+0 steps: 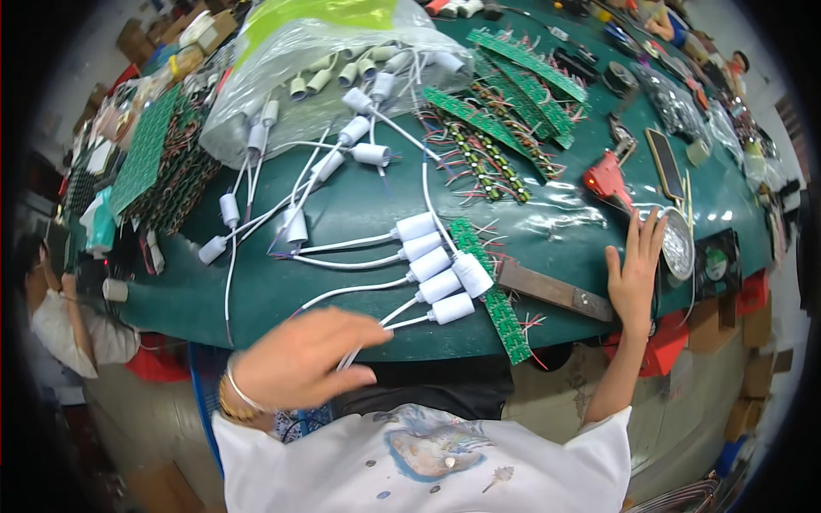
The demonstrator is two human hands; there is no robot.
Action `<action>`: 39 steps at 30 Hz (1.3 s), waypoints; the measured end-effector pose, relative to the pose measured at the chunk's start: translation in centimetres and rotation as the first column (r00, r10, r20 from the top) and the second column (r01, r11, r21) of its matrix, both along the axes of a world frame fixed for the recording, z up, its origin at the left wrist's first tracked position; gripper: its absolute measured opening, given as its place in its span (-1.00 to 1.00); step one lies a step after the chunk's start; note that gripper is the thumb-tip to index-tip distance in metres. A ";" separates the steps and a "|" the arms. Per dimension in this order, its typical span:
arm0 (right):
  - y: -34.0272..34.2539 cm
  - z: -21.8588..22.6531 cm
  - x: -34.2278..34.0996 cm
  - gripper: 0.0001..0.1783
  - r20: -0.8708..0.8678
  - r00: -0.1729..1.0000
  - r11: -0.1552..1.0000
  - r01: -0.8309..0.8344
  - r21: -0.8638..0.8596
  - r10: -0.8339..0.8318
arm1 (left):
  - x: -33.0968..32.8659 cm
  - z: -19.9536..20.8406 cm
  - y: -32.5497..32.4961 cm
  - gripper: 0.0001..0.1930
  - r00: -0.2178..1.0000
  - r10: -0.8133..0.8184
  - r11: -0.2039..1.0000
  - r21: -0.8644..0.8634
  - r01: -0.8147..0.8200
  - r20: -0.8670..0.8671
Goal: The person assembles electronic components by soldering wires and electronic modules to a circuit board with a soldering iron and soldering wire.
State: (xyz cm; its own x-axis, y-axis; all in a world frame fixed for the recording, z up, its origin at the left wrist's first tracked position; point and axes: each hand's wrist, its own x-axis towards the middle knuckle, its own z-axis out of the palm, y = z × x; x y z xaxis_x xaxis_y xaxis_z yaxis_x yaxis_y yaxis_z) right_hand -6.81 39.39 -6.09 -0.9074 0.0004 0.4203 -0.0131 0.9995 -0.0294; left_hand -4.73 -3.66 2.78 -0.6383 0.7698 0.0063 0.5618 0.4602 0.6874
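Several white cylindrical parts with white cables (446,309), which look like lamp sockets, lie side by side near the table's front edge. My left hand (299,357) hovers at their cable ends, fingers stretched and thumb apart; a white cable shows in the gap below its fingers. Farther right, my right hand (635,274) has its fingers spread, next to a round metal tin (678,246) and below a red hot-glue gun (605,178). A narrow green circuit-board strip (506,327) lies beside the sockets, touching a brown flat bar (552,291).
A clear plastic bag (221,128) spills more sockets at the back. Green boards with wires (522,81) are piled back right, and a stack of boards (147,158) stands left. A black fan (718,263) sits at the right edge. Another person (68,329) is at far left.
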 end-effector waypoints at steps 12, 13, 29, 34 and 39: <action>1.7 -0.6 -5.9 -0.42 0.070 0.993 0.996 0.089 0.029 -0.091 | -17.7 -7.3 3.3 -0.71 0.547 0.106 0.884 -0.174 -0.434 -0.830; 2.0 -1.0 -6.0 -0.42 0.042 0.996 0.996 0.075 0.050 -0.077 | -18.4 -7.6 3.5 -0.80 0.545 0.041 0.886 -0.222 -0.406 -0.837; -2.3 3.3 10.6 -0.59 -0.469 0.845 0.111 -0.456 -0.883 -0.257 | -20.4 -9.0 2.4 -0.89 0.716 0.141 0.964 -0.069 -0.256 -0.683; -2.7 2.1 13.0 -0.46 -0.515 0.808 -0.186 -0.574 -0.798 -0.285 | -17.3 -4.1 5.6 -0.88 0.594 0.434 0.868 0.490 -0.076 -0.677; -4.2 0.5 13.0 -0.30 -0.444 0.837 -0.311 -0.536 -0.785 -0.321 | -10.7 2.2 7.8 -0.76 0.435 0.309 0.925 0.374 0.070 -0.846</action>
State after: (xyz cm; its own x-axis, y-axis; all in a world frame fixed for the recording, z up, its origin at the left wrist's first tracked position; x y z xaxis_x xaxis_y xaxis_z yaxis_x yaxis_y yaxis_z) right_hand 6.20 35.19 -5.59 -0.7115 0.6670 0.2212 -0.5501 -0.3327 -0.7660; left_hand -15.38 4.09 5.00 -0.2184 0.5134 0.8299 0.8936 0.4469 -0.0413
